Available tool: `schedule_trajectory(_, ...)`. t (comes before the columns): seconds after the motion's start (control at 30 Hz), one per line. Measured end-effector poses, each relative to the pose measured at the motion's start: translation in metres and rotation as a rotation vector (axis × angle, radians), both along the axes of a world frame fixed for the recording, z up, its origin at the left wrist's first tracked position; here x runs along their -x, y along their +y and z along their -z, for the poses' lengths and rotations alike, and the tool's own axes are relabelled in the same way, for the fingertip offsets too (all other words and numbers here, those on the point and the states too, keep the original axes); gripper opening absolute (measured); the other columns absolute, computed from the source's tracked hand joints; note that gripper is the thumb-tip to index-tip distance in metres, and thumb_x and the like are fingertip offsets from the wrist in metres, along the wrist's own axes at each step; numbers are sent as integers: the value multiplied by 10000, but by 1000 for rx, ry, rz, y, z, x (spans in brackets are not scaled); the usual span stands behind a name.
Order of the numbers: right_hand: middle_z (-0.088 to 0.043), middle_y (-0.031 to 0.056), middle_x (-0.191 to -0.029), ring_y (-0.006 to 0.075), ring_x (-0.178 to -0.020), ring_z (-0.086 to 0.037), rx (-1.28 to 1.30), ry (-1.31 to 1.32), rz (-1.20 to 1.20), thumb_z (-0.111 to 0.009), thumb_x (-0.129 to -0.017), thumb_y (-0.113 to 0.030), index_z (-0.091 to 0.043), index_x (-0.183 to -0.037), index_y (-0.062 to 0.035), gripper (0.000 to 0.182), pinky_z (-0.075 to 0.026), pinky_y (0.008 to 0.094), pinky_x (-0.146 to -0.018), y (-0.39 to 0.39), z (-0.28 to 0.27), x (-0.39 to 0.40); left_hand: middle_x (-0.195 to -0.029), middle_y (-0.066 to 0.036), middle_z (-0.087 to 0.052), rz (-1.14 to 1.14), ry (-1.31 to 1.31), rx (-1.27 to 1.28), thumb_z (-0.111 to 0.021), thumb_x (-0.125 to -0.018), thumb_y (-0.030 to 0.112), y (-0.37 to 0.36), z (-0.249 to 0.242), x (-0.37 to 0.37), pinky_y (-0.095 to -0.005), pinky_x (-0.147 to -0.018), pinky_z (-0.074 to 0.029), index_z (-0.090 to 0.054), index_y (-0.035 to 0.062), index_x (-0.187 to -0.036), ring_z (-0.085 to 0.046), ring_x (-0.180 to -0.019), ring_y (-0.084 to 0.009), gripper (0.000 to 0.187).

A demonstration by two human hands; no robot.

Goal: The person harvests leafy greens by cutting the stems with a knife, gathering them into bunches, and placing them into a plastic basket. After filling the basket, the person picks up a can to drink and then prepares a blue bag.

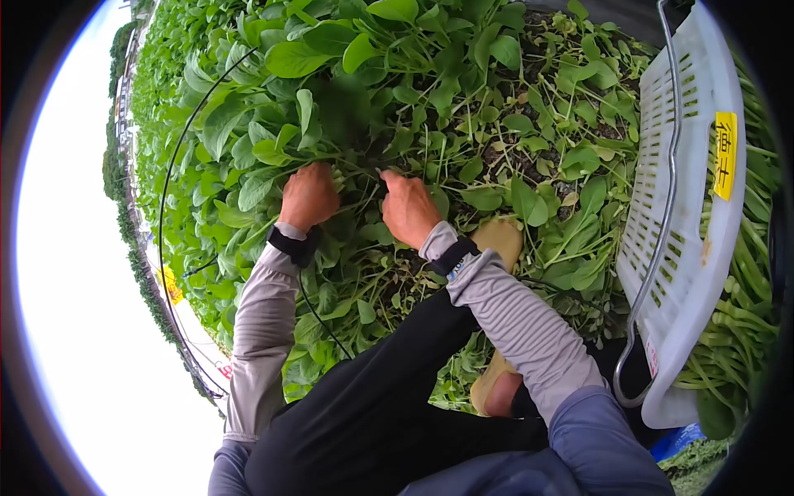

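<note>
Dense leafy bed [463, 99] | basket [695, 248] close right | left hand [308, 197], right hand [408, 208] buried in stems [364, 169], grip probably closed, unclear.

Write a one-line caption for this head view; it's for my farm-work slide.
Left hand and right hand reach into leafy greens beside a white slatted crate of cut stems.

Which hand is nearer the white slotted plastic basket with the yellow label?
Right. The right hand is down in the green leafy plants, on the side toward the white slotted plastic basket but well apart from it. The left hand is further away, beyond the right one.
</note>
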State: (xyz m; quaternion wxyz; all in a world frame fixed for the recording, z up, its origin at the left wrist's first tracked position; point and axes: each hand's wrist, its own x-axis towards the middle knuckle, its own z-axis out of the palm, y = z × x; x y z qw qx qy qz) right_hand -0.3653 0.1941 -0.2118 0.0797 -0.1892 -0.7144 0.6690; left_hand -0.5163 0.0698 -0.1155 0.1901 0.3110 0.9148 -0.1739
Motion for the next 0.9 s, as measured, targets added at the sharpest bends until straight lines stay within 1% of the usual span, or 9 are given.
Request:
schedule_trajectory(0.2, -693, 342, -1062, 530, -1012, -661, 46, -131, -121, -618, -841, 15, -651, -1202, 93, 371, -557, 556, -893, -18, 18, 14, -988, -259, -714, 12, -7, -125, -635, -774, 101, 12, -30, -14, -562, -850, -556, -676, 4, -1034, -684, -956, -492, 281)
schedule_trajectory(0.23, -729, 267, -1034, 432, -865, -729, -35, -17, -78, -625, -858, 20, -615, -1286, 83, 433, -586, 504, -744, -22, 34, 2, -968, -251, -719, -6, -29, -127, -650, -774, 104, 20, -45, -20, -543, -833, -559, -684, 7, -1031, -688, -935, -479, 277)
schedule_trajectory(0.3, -728, 137, -992, 211, -699, -691, 707, -273, -94, -642, -907, 16, -555, -1357, 75, 462, -540, 362, -570, -3, 12, -20, -948, -242, -725, -20, -57, -127, -665, -774, 108, 37, -79, -34, -524, -817, -562, -691, 10, -1027, -692, -915, -466, 273)
schedule_trajectory(0.4, -691, 61, -879, 88, -637, -600, 1002, -99, 186, -740, -915, -28, -576, -1315, 63, 442, -475, 268, -530, 24, -25, -47, -848, -169, -712, -66, -197, -278, -744, -758, 110, 59, -128, -57, -406, -786, -561, -684, -5, -1001, -711, -828, -352, 275)
schedule_trajectory(0.47, -679, 38, -873, 70, -620, -565, 1131, 54, 208, -757, -930, -65, -565, -1323, 57, 454, -455, 249, -522, 41, -47, -57, -836, -101, -699, -117, -263, -413, -780, -766, 96, 66, -149, -69, -319, -766, -547, -683, 3, -1011, -683, -764, -197, 279)
schedule_trajectory(0.57, -658, -5, -830, 44, -616, -545, 1216, 234, 238, -783, -962, -157, -617, -1253, 32, 385, -436, 221, -529, 63, -82, -64, -843, -61, -693, -114, -353, -458, -800, -760, 76, 81, -168, -84, -294, -753, -538, -694, 11, -1016, -650, -763, -132, 285)
schedule_trajectory(0.67, -659, -19, -755, 38, -625, -562, 943, 321, 229, -784, -964, -195, -725, -1057, 14, 236, -450, 211, -551, 77, -94, -60, -847, -64, -690, -110, -418, -487, -810, -734, 75, 86, -158, -89, -302, -757, -538, -697, 19, -1008, -650, -765, -148, 302)
schedule_trajectory(0.77, -684, -4, -776, 39, -610, -561, 797, 250, 237, -769, -967, -176, -729, -1050, 11, 209, -448, 211, -542, 87, -82, -59, -831, -64, -687, -168, -488, -498, -813, -720, 83, 87, -150, -90, -315, -763, -539, -697, 21, -1002, -646, -754, -152, 311)
schedule_trajectory(0.9, -676, 2, -801, 43, -585, -554, 1251, 85, 480, -746, -940, -117, -696, -1153, 23, 259, -433, 210, -514, 87, -41, -62, -827, -66, -689, -135, -477, -522, -829, -705, 99, 84, -147, -89, -315, -758, -537, -697, 16, -990, -641, -745, -146, 325)
